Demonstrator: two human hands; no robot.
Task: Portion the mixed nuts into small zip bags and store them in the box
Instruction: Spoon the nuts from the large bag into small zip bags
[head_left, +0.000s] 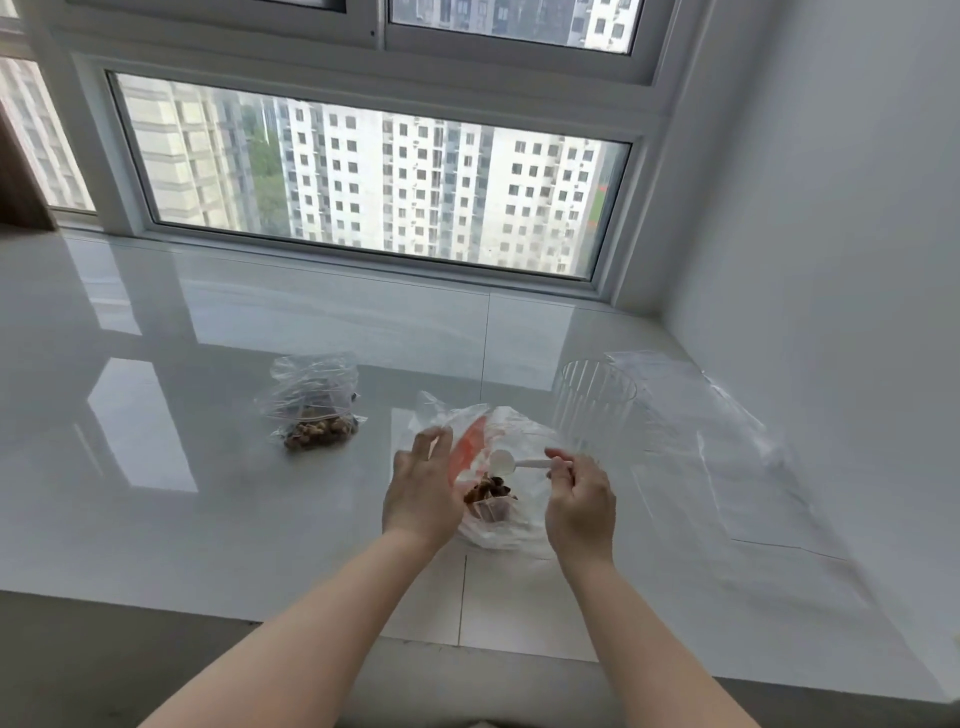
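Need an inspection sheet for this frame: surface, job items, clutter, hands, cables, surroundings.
Surface: glossy white tiled sill, reflecting the window.
Job's things: open plastic bag of mixed nuts between the hands; white scoop above it, looks empty; filled zip bags piled to the left; clear ribbed box upright behind the nut bag; flat empty zip bags on the right.
Clutter: nothing seen.
Hands: left hand holds the nut bag's edge open; right hand pinches the scoop handle.
Cables: nothing seen.
Surroundings: window onto apartment blocks; white wall on the right.
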